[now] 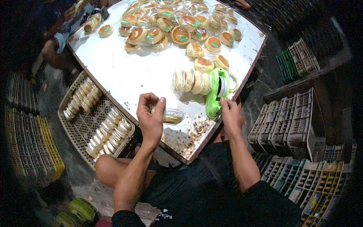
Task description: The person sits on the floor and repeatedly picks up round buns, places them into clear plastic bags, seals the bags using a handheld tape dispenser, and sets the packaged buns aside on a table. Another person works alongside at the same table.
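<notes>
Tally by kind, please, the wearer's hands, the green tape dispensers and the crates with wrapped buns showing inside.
Wearer's left hand and right hand: 2
Green tape dispenser: 1
Crate with wrapped buns: 1
Total: 4

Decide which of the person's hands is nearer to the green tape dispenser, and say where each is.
Right. The right hand is at the right side of the tape dispenser, perhaps touching it; the left hand is farther off, to its left, holding a wrapped pack.
</notes>
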Demonstrator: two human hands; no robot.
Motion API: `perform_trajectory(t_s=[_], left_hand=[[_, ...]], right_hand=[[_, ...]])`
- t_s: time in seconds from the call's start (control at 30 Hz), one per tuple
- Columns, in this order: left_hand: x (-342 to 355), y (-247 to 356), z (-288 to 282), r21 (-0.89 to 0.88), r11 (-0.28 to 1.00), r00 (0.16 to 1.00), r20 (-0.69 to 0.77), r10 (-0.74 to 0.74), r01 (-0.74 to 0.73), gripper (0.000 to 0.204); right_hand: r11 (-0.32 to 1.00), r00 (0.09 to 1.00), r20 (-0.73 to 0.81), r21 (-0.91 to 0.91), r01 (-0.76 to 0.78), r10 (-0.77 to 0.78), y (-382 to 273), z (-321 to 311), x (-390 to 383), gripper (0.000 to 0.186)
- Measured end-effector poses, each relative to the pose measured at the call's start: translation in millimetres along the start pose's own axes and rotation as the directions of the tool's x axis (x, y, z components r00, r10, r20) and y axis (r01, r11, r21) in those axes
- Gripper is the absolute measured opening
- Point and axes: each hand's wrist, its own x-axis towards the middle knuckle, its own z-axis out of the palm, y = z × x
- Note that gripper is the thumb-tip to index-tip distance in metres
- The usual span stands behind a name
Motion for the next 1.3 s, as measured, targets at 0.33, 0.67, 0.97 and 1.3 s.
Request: perform_trajectory(t_s=[0.33, 0.67, 0.97, 1.3], left_hand=[[-6, -14, 9, 0.059, 0.998, 0.999, -0.041, -0.031, 0.033, 0.02], [-15, 3, -3, 0.313, 0.943, 0.993, 0.008, 0.12, -0.117, 0.032], [46, -13, -15, -0.267, 0.878, 0.907, 0.257, -0.333, 0.398, 0.039], [99, -61, 32, 0.194, 0.959, 0.978, -0.004, -0.208, 0.205, 0.07]], right_hand=[[0.742, 0.94, 0.239, 0.577, -0.34, 0.245, 26, 22, -55, 0.024], [0.538, 0.851, 0.523, 0.732, -0.419, -0.05, -109, 80, -100, 0.04], [0.697, 0.894, 0.393, 0.703, -0.142, -0.214, -114, 85, -42, 0.039], [0.989, 0.882, -0.447, -0.071, 0.128, -0.146, 28, -16, 131, 0.064]])
